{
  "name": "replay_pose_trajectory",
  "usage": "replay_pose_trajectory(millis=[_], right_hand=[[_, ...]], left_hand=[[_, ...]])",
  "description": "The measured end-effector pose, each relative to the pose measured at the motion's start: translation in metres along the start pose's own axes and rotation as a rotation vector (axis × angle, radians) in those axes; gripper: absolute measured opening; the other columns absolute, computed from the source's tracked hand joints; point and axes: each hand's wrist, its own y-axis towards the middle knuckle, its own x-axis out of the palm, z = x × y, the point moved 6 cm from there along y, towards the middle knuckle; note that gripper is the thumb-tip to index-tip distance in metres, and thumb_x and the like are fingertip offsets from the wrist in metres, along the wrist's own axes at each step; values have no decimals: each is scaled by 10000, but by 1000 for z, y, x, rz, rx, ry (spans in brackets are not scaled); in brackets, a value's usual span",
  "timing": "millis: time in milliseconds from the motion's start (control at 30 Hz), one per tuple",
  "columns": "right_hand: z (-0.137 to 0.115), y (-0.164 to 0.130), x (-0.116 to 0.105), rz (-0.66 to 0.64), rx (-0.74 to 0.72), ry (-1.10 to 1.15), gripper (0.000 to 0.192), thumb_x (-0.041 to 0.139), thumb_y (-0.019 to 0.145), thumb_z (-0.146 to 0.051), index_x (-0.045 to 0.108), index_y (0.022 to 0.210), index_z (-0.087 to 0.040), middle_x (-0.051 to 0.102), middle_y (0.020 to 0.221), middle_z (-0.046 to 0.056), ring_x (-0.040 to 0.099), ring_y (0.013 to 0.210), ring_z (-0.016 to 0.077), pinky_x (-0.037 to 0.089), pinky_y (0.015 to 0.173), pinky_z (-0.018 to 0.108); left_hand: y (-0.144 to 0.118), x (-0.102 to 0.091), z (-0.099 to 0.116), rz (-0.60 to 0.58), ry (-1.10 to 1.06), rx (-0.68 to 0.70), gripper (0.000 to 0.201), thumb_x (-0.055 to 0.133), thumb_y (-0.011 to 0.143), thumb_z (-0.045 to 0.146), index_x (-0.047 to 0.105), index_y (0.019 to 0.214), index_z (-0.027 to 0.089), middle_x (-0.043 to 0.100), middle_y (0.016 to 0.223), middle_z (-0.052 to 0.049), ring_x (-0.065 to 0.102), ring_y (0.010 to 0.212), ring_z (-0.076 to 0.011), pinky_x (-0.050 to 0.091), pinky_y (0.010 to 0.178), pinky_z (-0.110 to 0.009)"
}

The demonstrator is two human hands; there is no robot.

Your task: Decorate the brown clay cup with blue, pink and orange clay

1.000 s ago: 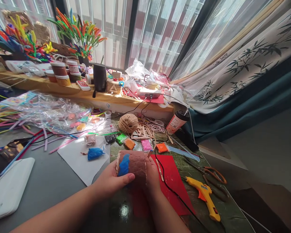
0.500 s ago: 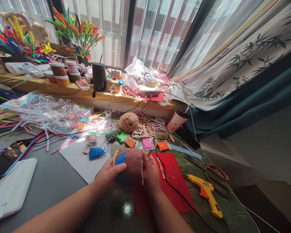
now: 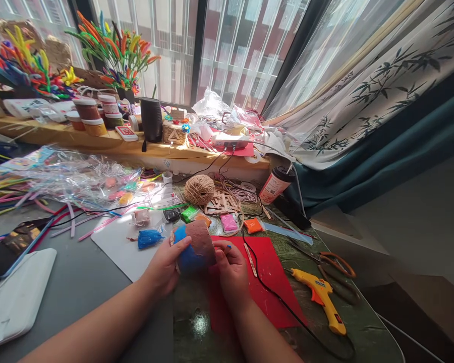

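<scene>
My left hand [image 3: 165, 264] is closed round the left side of a brown clay-covered cylinder [image 3: 201, 241], its thumb lying over a blue clay patch [image 3: 187, 257]. The cylinder is held tilted above the table, with a pale rough rim at its left end. At its right end, my right hand [image 3: 232, 269] pinches a small thin stick [image 3: 228, 247] with a bluish tip; most of the stick is hidden by the fingers. Whether the right fingers also touch the cylinder is hard to tell. A bag of blue clay [image 3: 150, 239] lies on the white sheet [image 3: 115, 252] to the left.
Under my right hand lies a red sheet [image 3: 276, 282] with a craft stick [image 3: 250, 259] on it. A yellow glue gun [image 3: 321, 297] and scissors [image 3: 336, 264] are at the right. Behind are clay packets [image 3: 229, 222], a twine ball [image 3: 199, 190] and a tilted cup [image 3: 275, 185].
The cylinder has turned and tilted in my left hand, so more of its blue part shows. My right hand has shifted off its right rim, the fingers now curled round the stick.
</scene>
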Motion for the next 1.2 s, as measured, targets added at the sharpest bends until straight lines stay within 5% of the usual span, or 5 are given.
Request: replay_pose_trajectory(millis=[400,533,700,900,1200], right_hand=[[0,-5,-4,-33,-124,-101,351,930,793,-514,826,1001,-251,718,855,20,590,728,203,516,712,331],[-3,-8,2,-48,-149,-108,433,972,730,-500,706,954,-241,667,847,-4,587,764,202,513,724,316],[-5,-12,13,-42,-60,-57,559,1019,648,-448,561,907,-260,588,780,-61,516,637,146,454,589,253],[-3,-12,18,-74,-16,7,540,993,699,-464,528,889,-267,591,741,-69,516,610,140,440,578,248],[-6,-13,12,-53,-147,-107,452,960,760,-469,586,902,-257,637,871,-14,608,773,199,518,713,308]], left_hand=[[3,-1,-1,-6,74,60,597,1007,724,392,778,1211,134,864,1160,-177,784,1190,-427,598,1098,-540],[1,-6,-10,-43,132,107,745,1006,709,508,739,1333,200,822,1306,-165,720,1308,-434,523,1184,-560],[-4,-9,-10,-28,319,183,700,876,832,630,749,1362,191,771,1417,-159,608,1453,-414,398,1287,-511],[-6,-10,-9,47,328,179,684,832,852,677,755,1349,212,780,1411,-127,539,1524,-385,342,1320,-482],[-15,-7,-11,18,344,212,661,889,808,631,766,1327,242,735,1492,-105,500,1555,-391,306,1344,-470]])
